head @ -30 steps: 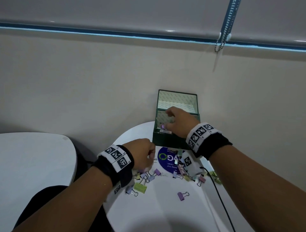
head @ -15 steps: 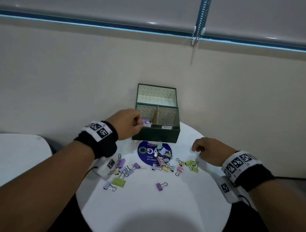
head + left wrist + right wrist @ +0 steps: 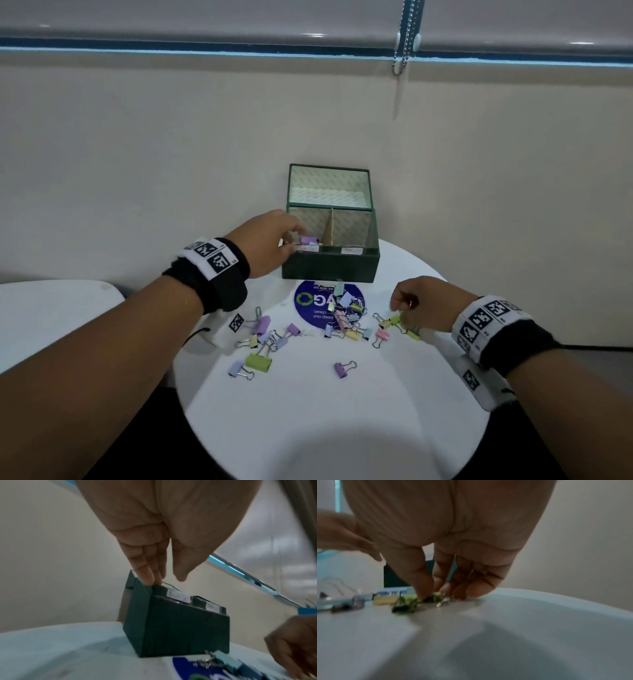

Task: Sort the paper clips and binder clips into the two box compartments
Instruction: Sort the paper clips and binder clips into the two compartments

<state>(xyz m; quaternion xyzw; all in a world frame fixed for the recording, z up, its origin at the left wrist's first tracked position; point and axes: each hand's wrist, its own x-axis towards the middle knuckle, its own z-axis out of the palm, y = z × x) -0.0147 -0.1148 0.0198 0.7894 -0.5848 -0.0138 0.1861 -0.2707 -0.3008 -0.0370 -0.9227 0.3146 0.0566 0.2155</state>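
Note:
A dark green box (image 3: 330, 270) (image 3: 180, 626) stands open at the back of the round white table (image 3: 325, 428), split by a divider, with white labels (image 3: 178, 597) on its front rim. Purple binder clips (image 3: 310, 240) lie in its left compartment. My left hand (image 3: 294, 236) (image 3: 165, 578) hovers over that compartment's front left corner, fingers straight, thumb apart, nothing visibly held. My right hand (image 3: 402, 305) (image 3: 400, 576) is down on the table to the right, its fingertips touching green binder clips (image 3: 394, 321) (image 3: 412, 600), thumb held away from them.
Several pastel binder clips lie scattered before the box, some piled on a blue round sticker (image 3: 311, 301), a big green one (image 3: 259, 362) and a lone purple one (image 3: 342, 369) nearer me. A second white table (image 3: 51, 315) stands left. The wall is right behind the box.
A second ago my right hand was in the box and my left at the pile. They swapped: the left hand rose to the left compartment, and the right dropped onto the green clips.

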